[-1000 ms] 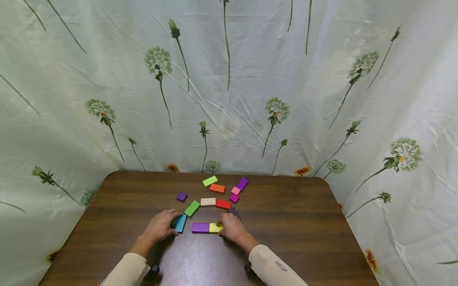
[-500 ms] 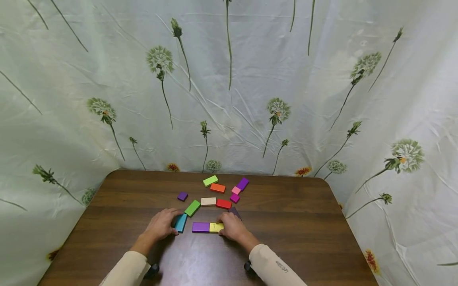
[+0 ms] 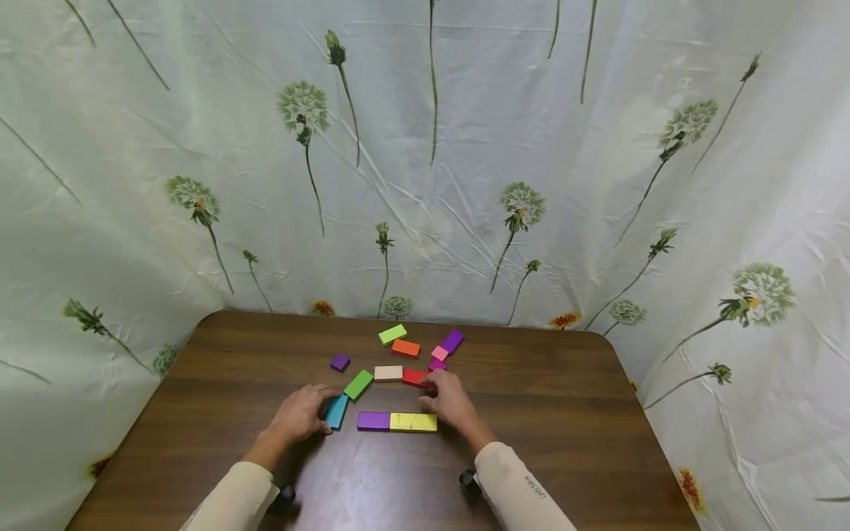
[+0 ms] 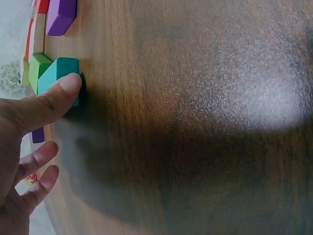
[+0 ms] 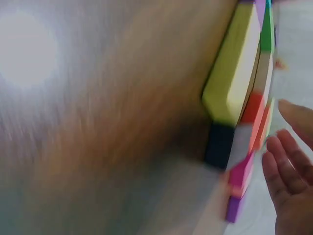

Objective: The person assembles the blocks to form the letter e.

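My left hand (image 3: 304, 417) pinches the teal block (image 3: 336, 412) at the left end of a curved row. In the left wrist view the thumb presses on the teal block (image 4: 61, 68). My right hand (image 3: 453, 404) hovers at the row's right end, over the dark block (image 5: 220, 144), which it hides in the head view. Its thumb and fingers are apart in the right wrist view, holding nothing. Between the hands lie a purple block (image 3: 374, 421) and a long yellow block (image 3: 413, 422), end to end. Green (image 3: 359, 385), beige (image 3: 388, 374) and red (image 3: 413, 377) blocks form the arc above.
Farther back lie a lime block (image 3: 392, 335), an orange block (image 3: 406, 348), a violet block (image 3: 453, 341), a pink block (image 3: 440, 353) and a magenta block (image 3: 437, 365). A small dark purple block (image 3: 340, 362) sits left. Behind the brown table (image 3: 544, 413) hangs a flowered curtain (image 3: 425, 184).
My right hand has let go of the yellow block and moved up and right toward the dark block, uncovering the yellow one. The left hand stays at the teal block.
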`<state>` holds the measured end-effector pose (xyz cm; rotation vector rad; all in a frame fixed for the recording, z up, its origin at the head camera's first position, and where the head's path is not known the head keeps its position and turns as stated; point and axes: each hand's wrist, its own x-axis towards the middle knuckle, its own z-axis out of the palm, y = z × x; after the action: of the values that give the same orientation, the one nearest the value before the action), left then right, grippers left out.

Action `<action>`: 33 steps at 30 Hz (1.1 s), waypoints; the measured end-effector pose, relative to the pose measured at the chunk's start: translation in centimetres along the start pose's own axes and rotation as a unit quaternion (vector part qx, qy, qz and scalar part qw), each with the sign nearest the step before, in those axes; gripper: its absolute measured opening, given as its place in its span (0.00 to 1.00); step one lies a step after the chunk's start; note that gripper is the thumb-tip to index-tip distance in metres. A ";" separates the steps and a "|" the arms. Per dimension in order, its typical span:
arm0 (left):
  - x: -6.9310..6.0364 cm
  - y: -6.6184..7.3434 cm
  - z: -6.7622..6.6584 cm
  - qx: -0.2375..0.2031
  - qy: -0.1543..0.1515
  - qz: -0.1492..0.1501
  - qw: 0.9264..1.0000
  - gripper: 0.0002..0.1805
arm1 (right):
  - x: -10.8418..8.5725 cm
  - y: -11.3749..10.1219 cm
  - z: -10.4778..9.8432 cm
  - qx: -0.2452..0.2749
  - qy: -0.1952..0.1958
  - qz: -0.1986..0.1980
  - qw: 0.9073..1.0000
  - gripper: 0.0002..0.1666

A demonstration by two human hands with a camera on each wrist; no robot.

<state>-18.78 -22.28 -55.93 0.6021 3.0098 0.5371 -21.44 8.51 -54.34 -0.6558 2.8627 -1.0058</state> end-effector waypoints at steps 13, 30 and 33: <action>0.0 0.2 -0.2 0.001 -0.013 -0.007 1.000 0.33 | 2.4 3.6 -1.3 0.007 0.079 0.123 0.989 0.17; -0.2 0.3 -0.4 -0.003 -0.021 -0.021 1.000 0.33 | 3.4 3.9 -0.3 0.022 0.062 0.164 0.984 0.17; -0.1 0.2 -0.5 0.000 -0.013 -0.012 1.000 0.33 | 3.6 3.9 -0.3 0.020 0.064 0.172 0.983 0.17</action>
<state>-18.65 -22.27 -55.42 0.5676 2.9882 0.5239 -26.24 9.98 -56.12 -0.0855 2.9100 -1.0766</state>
